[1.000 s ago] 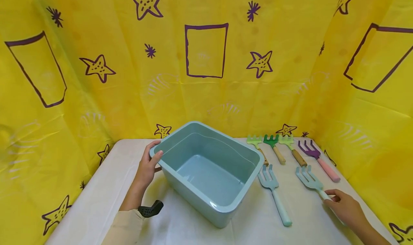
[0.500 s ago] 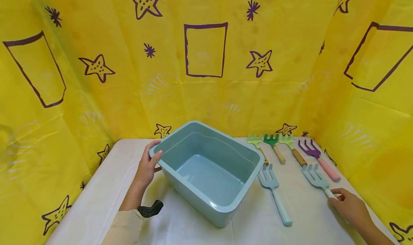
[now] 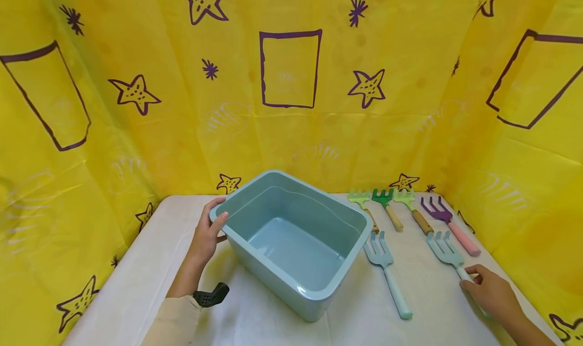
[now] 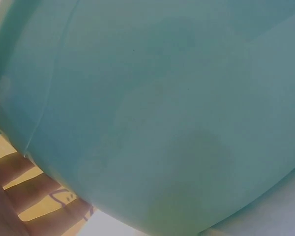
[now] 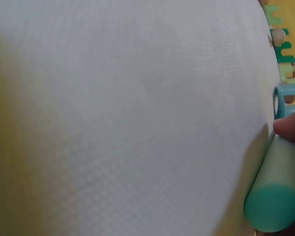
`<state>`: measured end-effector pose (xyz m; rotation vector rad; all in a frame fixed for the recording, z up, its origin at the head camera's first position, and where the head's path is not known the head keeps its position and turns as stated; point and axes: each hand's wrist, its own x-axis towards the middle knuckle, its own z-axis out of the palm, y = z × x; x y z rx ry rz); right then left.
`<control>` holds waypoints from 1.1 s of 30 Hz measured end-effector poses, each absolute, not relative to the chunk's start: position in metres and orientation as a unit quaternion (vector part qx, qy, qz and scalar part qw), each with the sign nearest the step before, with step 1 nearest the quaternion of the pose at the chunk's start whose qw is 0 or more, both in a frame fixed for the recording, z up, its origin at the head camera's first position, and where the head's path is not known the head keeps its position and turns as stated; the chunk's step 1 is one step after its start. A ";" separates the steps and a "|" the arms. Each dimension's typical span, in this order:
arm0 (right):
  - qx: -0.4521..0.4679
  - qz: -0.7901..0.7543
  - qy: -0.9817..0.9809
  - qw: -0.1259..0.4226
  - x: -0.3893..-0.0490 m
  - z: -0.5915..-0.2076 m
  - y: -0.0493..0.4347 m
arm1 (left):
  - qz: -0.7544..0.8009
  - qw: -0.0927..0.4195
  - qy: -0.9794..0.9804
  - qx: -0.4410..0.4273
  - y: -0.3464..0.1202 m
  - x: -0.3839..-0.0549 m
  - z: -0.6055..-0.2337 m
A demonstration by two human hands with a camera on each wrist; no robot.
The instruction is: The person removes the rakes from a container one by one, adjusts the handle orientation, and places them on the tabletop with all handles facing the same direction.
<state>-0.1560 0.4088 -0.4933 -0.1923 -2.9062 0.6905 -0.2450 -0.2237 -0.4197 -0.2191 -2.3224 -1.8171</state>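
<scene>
My left hand [image 3: 208, 230] grips the left corner of a deep blue-green plastic tub [image 3: 273, 280], its thumb over the rim and its fingers outside. In the left wrist view the tub's wall [image 4: 152, 98] takes up most of the picture, with fingers [image 4: 27, 191] at its edge. At the right, my right hand [image 3: 494, 293] pinches the pale handle of a light-blue garden hand fork [image 3: 448, 255]. The right wrist view shows that handle's green end [image 5: 273, 209] close over the white cloth. A matching light-blue hand fork [image 3: 380, 257] lies between the tub and my right hand.
Behind the forks lie a purple fork with a pink handle [image 3: 462, 237] and several small green rakes, among them a dark green rake [image 3: 389, 209]. The white-covered table [image 3: 273, 331] is closed in by yellow patterned cloth walls [image 3: 291, 138].
My right hand has shifted the light-blue hand fork a little to the right, then stayed nearly still. The left hand and the tub have kept their place.
</scene>
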 end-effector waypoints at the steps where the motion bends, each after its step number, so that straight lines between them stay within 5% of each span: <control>1: -0.065 0.231 -0.968 0.073 -0.156 -0.493 0.410 | -0.612 0.092 -0.782 -0.074 -0.223 -0.245 -0.420; 23: -0.045 0.222 -0.971 0.072 -0.151 -0.487 0.416 | -0.610 0.088 -0.784 -0.075 -0.221 -0.242 -0.418; 33: -0.063 0.191 -0.979 0.007 -0.154 -0.471 0.423 | -0.586 0.062 -0.805 -0.070 -0.223 -0.237 -0.423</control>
